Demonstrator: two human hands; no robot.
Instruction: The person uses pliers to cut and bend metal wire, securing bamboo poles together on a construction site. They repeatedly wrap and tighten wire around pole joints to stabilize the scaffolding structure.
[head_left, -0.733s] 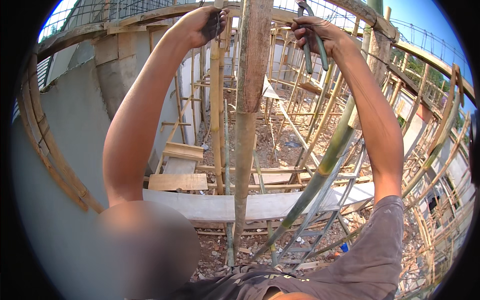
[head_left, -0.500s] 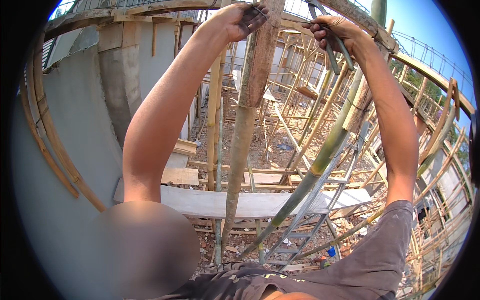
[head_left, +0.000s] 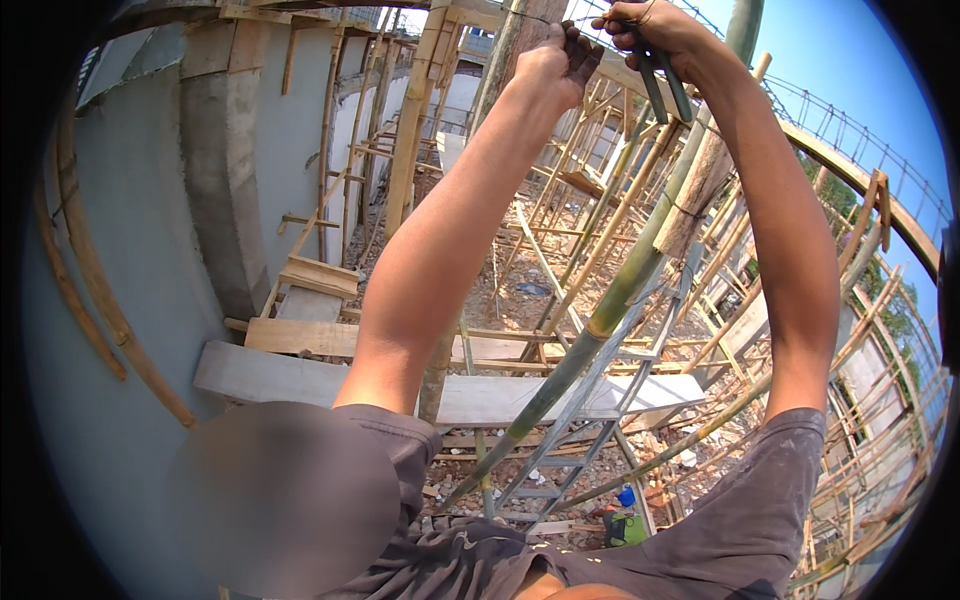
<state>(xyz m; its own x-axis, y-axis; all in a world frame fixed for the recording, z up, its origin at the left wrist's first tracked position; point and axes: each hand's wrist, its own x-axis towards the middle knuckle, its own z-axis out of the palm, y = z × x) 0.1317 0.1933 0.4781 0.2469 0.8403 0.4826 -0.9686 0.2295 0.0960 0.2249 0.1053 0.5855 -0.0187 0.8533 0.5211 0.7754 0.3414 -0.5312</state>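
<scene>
Right hand (head_left: 662,32) gripped pliers (head_left: 653,88) at one o'clock; left hand (head_left: 555,65), fingers (head_left: 580,58) curled, hold unclear, was near post (head_left: 508,60) at twelve; steady, close-set hands likely gave best control.

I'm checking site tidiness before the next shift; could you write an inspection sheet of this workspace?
Surface: rubble-strewn ground; a pale board runs across the view.
Things in use: pliers; thin wire across a wooden post.
Clutter: wooden boards at left; blue item and green item near the ladder.
Hands: right hand grips the pliers; left hand is by the post, hold unclear.
Cables: nothing seen.
Surroundings: grey wall, slanting green bamboo pole, bamboo scaffolding.
</scene>
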